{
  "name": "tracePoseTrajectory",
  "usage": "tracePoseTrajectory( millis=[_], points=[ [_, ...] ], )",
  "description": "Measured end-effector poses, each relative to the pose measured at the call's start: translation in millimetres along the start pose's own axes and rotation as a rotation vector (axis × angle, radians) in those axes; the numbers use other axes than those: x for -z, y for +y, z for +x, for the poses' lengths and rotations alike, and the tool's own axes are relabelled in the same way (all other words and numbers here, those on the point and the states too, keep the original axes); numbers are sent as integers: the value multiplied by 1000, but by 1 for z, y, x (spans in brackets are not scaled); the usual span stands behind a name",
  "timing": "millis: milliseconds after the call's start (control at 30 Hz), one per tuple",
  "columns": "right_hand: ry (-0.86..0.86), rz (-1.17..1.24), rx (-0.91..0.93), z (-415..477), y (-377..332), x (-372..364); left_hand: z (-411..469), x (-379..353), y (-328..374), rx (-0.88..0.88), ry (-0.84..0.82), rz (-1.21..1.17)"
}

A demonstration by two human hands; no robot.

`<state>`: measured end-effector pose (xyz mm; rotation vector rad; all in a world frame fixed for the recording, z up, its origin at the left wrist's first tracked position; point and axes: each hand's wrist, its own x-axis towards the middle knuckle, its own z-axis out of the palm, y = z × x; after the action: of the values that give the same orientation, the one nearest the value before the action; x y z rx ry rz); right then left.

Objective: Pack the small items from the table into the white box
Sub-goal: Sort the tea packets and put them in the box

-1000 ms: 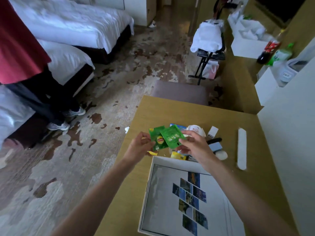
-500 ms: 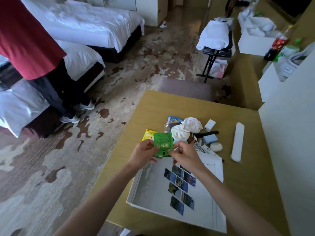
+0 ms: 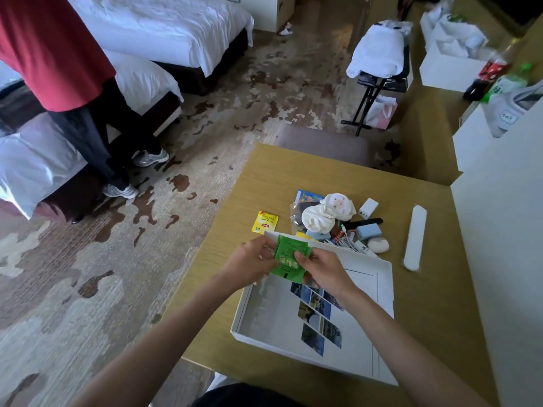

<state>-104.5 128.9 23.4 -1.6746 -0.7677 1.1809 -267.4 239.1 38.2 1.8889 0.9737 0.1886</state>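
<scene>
The shallow white box (image 3: 252,311) lies open on the wooden table (image 3: 426,304), with photo prints on its floor. Both hands hold green tea sachets (image 3: 289,258) over the box's far left corner: my left hand (image 3: 252,264) pinches the left edge, my right hand (image 3: 321,270) the right edge. Behind the box lies a pile of small items: a yellow tea sachet (image 3: 265,221), a white cloth bundle (image 3: 326,214), a white charger (image 3: 368,207), a blue adapter (image 3: 368,232), a black pen (image 3: 367,221), a pale oval piece (image 3: 378,245) and cables.
A long white case (image 3: 415,237) lies to the right of the pile. A white wall panel (image 3: 505,245) borders the table's right side. A padded stool (image 3: 323,143) stands behind the table. A person in a red top (image 3: 55,51) stands at left by the beds.
The hands brought the green sachets from above the item pile down toward me, over the box's far edge. The view shifted, so more of the box shows.
</scene>
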Motion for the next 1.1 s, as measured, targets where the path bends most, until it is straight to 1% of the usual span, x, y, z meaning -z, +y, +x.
tracePoseTrajectory(
  millis=[100, 200, 300, 433, 500, 567, 767, 900, 933, 1100],
  points=[
    [30, -24, -93, 1, 13, -6, -1, 10, -7, -42, 94, 210],
    [55, -189, -151, 7, 29, -12, 1, 19, -16, -53, 154, 296],
    [58, -225, -180, 19, 40, -23, 6, 23, -24, -57, 179, 332],
    [185, -153, -261, 37, 48, -35, 11, 20, -32, -68, 152, 351],
    [236, -161, -287, 45, 52, -38, 13, 19, -35, -86, 134, 343],
    [251, -186, -294, 50, 54, -42, 15, 19, -37, -94, 119, 335],
    [290, -273, -270, 62, 56, -54, 18, 20, -40, -109, 84, 342],
    [285, -334, -219, 63, 54, -57, 18, 20, -41, -118, 62, 332],
    [286, -378, -201, 62, 53, -57, 19, 19, -42, -121, 59, 327],
    [317, -751, -51, 59, 49, -50, 21, 21, -43, -117, 36, 316]
  ],
)
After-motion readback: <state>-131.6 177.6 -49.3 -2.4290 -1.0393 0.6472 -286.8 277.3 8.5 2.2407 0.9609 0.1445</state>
